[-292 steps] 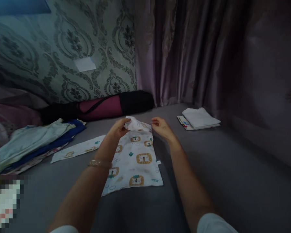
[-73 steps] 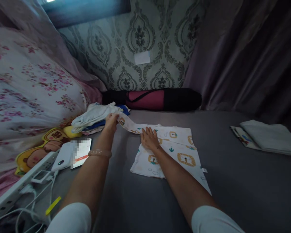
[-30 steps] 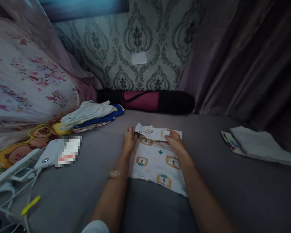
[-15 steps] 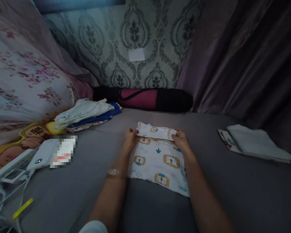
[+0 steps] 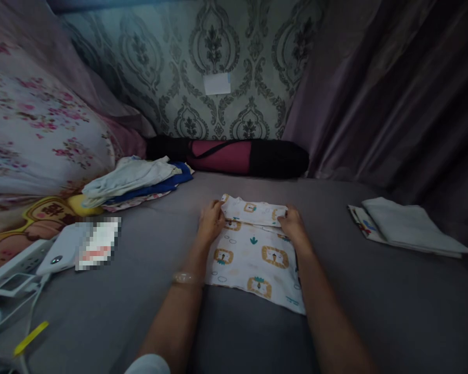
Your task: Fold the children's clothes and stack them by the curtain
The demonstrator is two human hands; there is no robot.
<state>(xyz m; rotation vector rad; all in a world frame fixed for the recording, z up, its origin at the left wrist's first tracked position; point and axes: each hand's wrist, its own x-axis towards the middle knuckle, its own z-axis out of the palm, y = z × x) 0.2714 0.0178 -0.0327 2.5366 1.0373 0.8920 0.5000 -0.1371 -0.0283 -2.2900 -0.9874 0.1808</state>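
Note:
A white cloth printed with lions (image 5: 237, 262) lies flat on the grey bed sheet in front of me, its far edge folded over toward me into a band. My left hand (image 5: 212, 219) grips the left end of that band, fingers closed on the fabric. At the band's right end, my right hand (image 5: 292, 224) pinches the cloth between thumb and fingers. A clear bracelet (image 5: 187, 278) circles my left wrist. The cloth's right edge is partly hidden by my right forearm.
Folded pale cloths (image 5: 409, 226) lie to the right. Clothes are heaped (image 5: 136, 179) at the back left. A black and maroon roll bag (image 5: 222, 157) rests against the wall. On the left are a power strip (image 5: 19, 267), a white device (image 5: 64, 249), cables and a yellow strip (image 5: 31, 337).
Both hands stay at the folded band, with the left hand's fingers slightly shifted on its edge. The whole view has drifted a little.

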